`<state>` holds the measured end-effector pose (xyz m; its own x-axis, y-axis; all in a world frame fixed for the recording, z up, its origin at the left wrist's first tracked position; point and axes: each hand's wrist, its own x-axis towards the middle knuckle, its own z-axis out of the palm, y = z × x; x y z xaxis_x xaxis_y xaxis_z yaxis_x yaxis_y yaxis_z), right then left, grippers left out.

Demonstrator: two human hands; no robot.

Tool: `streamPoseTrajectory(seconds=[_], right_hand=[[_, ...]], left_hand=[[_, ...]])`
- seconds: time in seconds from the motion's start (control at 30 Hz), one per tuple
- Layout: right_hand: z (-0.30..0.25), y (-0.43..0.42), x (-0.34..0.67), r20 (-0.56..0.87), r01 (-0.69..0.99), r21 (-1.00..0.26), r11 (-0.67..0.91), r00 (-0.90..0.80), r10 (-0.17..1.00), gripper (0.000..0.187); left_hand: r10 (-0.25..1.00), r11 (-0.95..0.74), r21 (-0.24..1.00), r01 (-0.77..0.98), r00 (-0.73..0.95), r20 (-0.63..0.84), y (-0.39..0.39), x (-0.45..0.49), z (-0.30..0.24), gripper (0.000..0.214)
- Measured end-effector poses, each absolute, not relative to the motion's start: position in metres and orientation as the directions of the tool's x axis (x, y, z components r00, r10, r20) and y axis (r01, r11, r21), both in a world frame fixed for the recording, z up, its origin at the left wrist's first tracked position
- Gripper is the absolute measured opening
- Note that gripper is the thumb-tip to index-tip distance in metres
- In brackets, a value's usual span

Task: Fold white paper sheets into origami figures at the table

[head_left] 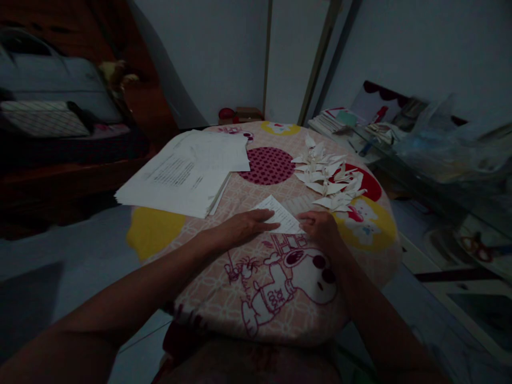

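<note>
A small printed sheet of paper (279, 213) lies on a pink cartoon-print cushion (256, 298) in front of me. My left hand (244, 225) rests flat on the sheet's near left edge, fingers stretched out. My right hand (320, 226) presses on the sheet's near right corner with its fingers curled down. Beyond my right hand sits a cluster of several folded white paper cranes (330, 178).
A thick stack of printed sheets (188, 173) lies at the cushion's left. A dark wooden bench with bags (56, 106) stands at far left. Books and plastic bags (404, 128) crowd a low glass surface on the right. A wall corner is behind.
</note>
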<state>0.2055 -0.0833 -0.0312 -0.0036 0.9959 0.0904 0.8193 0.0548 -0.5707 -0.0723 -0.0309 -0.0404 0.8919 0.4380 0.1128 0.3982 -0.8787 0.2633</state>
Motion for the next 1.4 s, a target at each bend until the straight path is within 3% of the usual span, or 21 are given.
streamPoseTrajectory(seconds=[0.13, 0.27, 0.4, 0.6, 0.83, 1.03, 1.17, 1.4], right_hand=[[-0.025, -0.084, 0.217, 0.203, 0.767, -0.638, 0.067, 0.084, 0.976, 0.025], [-0.016, -0.083, 0.197, 0.363, 0.662, -0.722, 0.199, 0.118, 0.924, 0.020], [-0.021, -0.077, 0.174, 0.147, 0.599, -0.778, 0.191, -0.122, 0.981, 0.017], [-0.026, -0.072, 0.169, -0.081, 0.730, -0.682, 0.033, -0.121, 0.989, 0.008], [-0.009, -0.076, 0.156, -0.145, 0.854, -0.520, -0.011, -0.076, 0.986, 0.009], [-0.011, -0.086, 0.193, -0.089, 0.847, -0.531, 0.035, -0.097, 0.991, 0.008], [-0.008, -0.092, 0.219, -0.080, 0.862, -0.507, -0.030, -0.013, 0.997, 0.012], [-0.007, -0.079, 0.186, -0.008, 0.714, -0.685, 0.147, -0.209, 0.978, 0.009]], left_hand=[[0.390, -0.912, 0.188, 0.366, 0.914, 0.111, -0.031, -0.072, -0.041, 0.053], [0.373, -0.926, 0.117, 0.360, 0.920, 0.118, -0.030, -0.071, -0.044, 0.055], [0.357, -0.931, 0.129, 0.341, 0.926, 0.126, -0.028, -0.072, -0.047, 0.056], [0.395, -0.900, 0.252, 0.355, 0.909, 0.131, -0.030, -0.073, -0.043, 0.051], [0.396, -0.896, 0.275, 0.349, 0.908, 0.137, -0.028, -0.072, -0.046, 0.052], [0.409, -0.890, 0.259, 0.375, 0.908, 0.090, -0.029, -0.073, -0.042, 0.051], [0.412, -0.884, 0.271, 0.380, 0.908, 0.071, -0.029, -0.073, -0.041, 0.052], [0.388, -0.905, 0.228, 0.359, 0.917, 0.095, -0.030, -0.072, -0.042, 0.055]])
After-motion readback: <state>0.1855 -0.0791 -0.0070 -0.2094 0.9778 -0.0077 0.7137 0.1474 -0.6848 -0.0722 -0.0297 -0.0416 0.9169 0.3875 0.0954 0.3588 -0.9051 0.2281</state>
